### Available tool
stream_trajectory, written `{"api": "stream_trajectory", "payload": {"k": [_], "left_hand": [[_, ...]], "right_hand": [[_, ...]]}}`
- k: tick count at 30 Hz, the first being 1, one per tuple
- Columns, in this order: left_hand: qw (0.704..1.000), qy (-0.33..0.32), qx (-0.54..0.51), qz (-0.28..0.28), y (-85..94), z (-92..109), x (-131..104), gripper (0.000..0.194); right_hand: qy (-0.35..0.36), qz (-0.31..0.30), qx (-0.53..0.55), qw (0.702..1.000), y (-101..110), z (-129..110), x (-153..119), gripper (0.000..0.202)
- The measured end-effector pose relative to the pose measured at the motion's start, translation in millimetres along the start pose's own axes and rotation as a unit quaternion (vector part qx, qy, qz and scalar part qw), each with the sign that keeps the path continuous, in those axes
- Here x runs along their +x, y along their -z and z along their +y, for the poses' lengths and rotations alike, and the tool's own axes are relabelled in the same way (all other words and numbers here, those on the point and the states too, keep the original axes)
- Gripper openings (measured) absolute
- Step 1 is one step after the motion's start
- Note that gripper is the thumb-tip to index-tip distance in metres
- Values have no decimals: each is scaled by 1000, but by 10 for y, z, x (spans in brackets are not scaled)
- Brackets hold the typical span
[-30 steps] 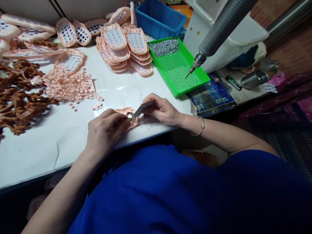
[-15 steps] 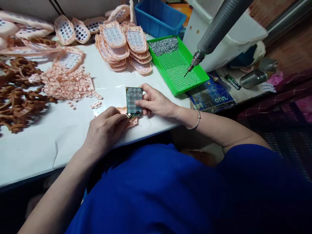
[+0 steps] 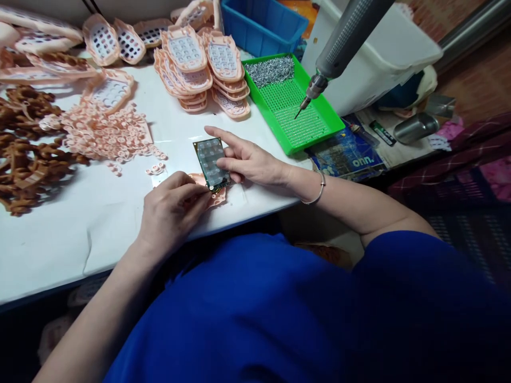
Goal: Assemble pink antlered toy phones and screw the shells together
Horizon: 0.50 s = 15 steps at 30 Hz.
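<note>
A small green circuit board (image 3: 211, 162) with a clear, bumpy keypad sheet on its face stands tilted above the table. My right hand (image 3: 249, 162) grips its right edge between thumb and lower fingers, the index finger stretched out beyond the board. Thin wires show at the board's bottom edge. Beneath it lies a pink plastic shell (image 3: 219, 199), partly covered by the board and my fingers. My left hand (image 3: 170, 210) is closed in a pinch beside the board's lower left corner and the shell. What those fingertips hold is hidden.
Small pink button pieces (image 3: 107, 130) and brown plastic parts (image 3: 34, 170) lie left. Stacked pink shells (image 3: 186, 50) stand behind. A green tray (image 3: 294, 143) holds screws (image 3: 269, 72), with an electric screwdriver (image 3: 329, 66) hanging over it. A blue bin (image 3: 261, 32) and white tub (image 3: 359, 74) stand behind.
The board has tilted to the left, its top edge shifting left. My right index finger has lifted off its top corner and straightened. My left hand has barely moved.
</note>
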State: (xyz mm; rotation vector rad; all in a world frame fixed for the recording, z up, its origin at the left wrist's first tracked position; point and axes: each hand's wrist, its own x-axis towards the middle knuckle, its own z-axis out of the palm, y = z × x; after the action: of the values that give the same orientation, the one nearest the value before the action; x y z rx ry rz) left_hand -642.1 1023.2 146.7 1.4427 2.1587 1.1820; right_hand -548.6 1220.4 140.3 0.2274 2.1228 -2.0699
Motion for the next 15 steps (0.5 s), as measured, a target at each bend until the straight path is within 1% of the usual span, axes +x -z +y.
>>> {"api": "stream_trajectory", "payload": {"k": [3,7,10,12,15], "left_hand": [[1000,20,-4,-7,3,13,18,16],[999,46,4,4,0,7,14,15],[999,45,-7,7,-3,-1,0,17],[999,35,-15,5,-3,-12,-9,16],[1000,18,-24,3,-9,-41,-24,14]], "right_hand": [[-12,18,34,999,10,39,26,41],[-29,37,56,997,9,5,68,19],[-25,44,62,997,0,-21,95,18],[-3,43,67,997,-7,-15,106,19],[30,25,68,997,-24,17,111,15]]}}
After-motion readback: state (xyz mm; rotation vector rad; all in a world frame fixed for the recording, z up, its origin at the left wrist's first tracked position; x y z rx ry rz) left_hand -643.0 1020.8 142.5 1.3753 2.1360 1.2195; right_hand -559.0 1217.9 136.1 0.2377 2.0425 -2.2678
